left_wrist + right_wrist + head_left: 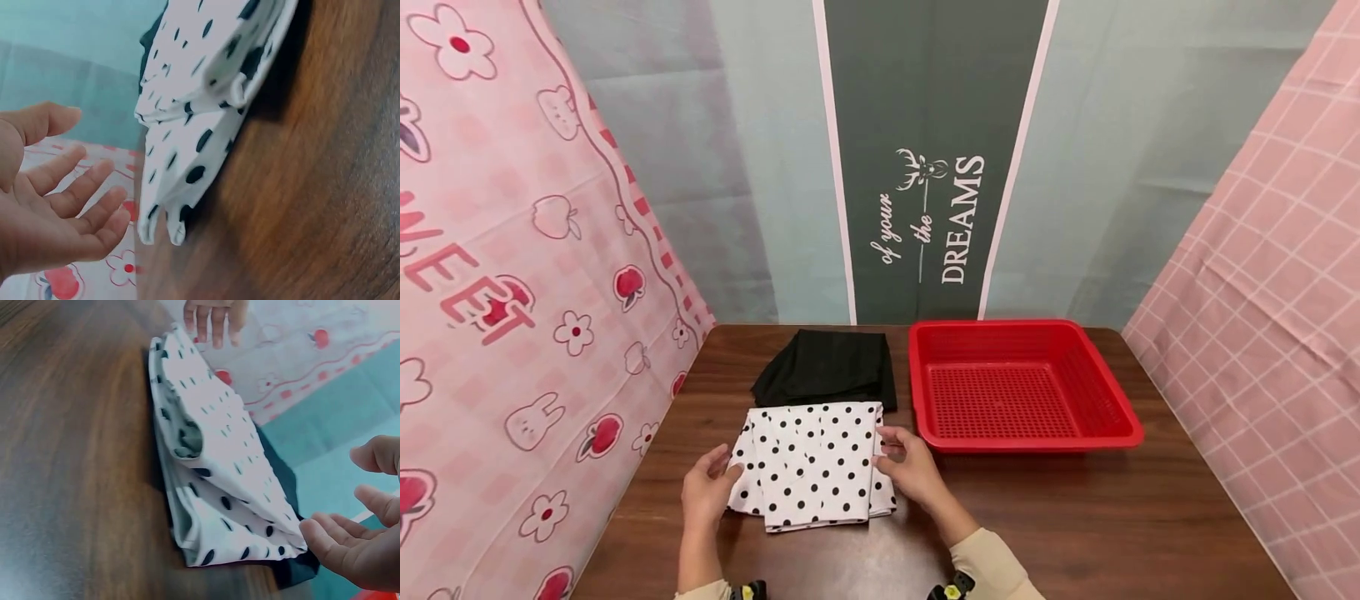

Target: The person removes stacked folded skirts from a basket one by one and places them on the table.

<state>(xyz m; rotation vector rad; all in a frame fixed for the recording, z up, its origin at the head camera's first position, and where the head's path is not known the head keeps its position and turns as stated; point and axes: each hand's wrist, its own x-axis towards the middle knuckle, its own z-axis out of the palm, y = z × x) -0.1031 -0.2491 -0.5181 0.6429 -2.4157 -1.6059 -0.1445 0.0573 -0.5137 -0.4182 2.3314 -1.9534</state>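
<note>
A white garment or cloth with black polka dots (pixel 816 467) lies folded in layers on the wooden table, its narrower top layer over wider side folds. At its left edge is my left hand (pixel 706 492), fingers relaxed and spread. The left wrist view shows that hand (pixel 69 194) a little apart from the fabric, holding nothing. My right hand (pixel 913 471) is at the right edge of the cloth; in the right wrist view its loose fingertips (pixel 315 534) come right up to the fold. Behind the dotted cloth lies a folded black cloth (pixel 835 362), its front edge partly covered.
A red plastic basket (pixel 1000 444) with a perforated bottom stands at the back right of the wooden table (pixel 1075 517). Printed pink curtains hang on both sides, and a grey-green curtain (pixel 700 167) with lettering hangs behind.
</note>
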